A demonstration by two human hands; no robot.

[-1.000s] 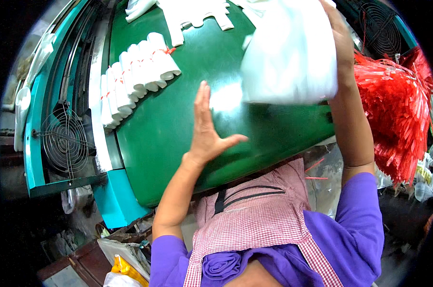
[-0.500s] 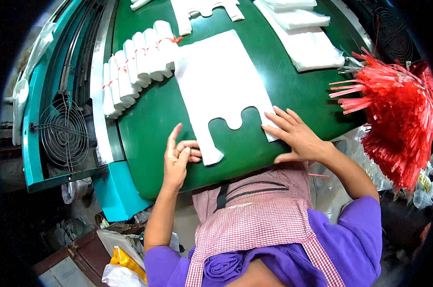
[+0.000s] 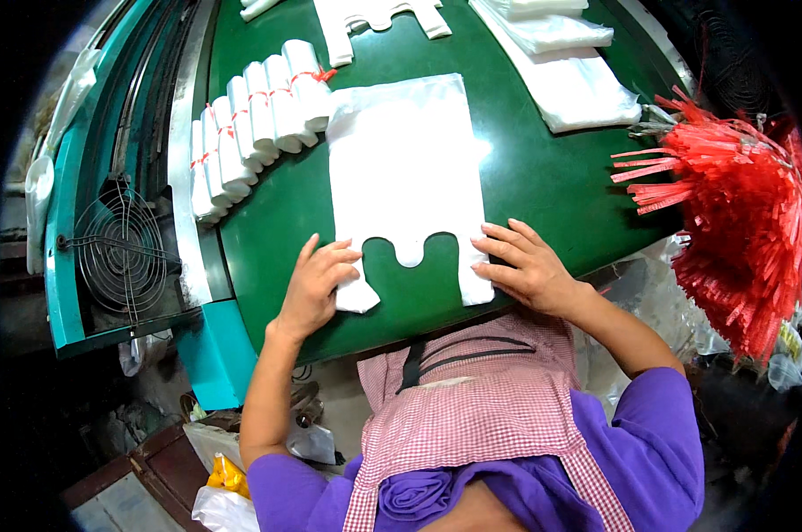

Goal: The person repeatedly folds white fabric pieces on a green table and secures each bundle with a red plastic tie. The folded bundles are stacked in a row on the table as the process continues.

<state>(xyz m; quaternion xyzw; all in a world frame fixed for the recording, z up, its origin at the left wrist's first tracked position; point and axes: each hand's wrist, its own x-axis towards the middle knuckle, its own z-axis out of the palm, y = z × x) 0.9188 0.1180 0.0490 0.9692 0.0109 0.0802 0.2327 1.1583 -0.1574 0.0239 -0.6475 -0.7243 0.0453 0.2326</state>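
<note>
A white plastic T-shirt bag, or a flat stack of them (image 3: 407, 168), lies on the green tabletop (image 3: 268, 284) with its two handles toward me. My left hand (image 3: 317, 285) rests at the outer edge of the left handle, its fingers slightly bent and touching the plastic. At the right handle, my right hand (image 3: 532, 273) has its fingers stretched out, the tips against the outer edge. The lower end of the left handle is folded a little askew. Neither hand is closed around the bag.
Rolled white bags tied with red strips (image 3: 257, 111) stand in a row at the left. White plastic stacks (image 3: 569, 84) lie at the far right, and another handled bag (image 3: 330, 31) at the back. Red plastic strips (image 3: 738, 222) hang right. A wire fan guard (image 3: 122, 253) is left.
The bag has turned straighter and slid slightly toward me. My left hand has come onto the left handle's edge, while my right hand has shifted a little toward me and left.
</note>
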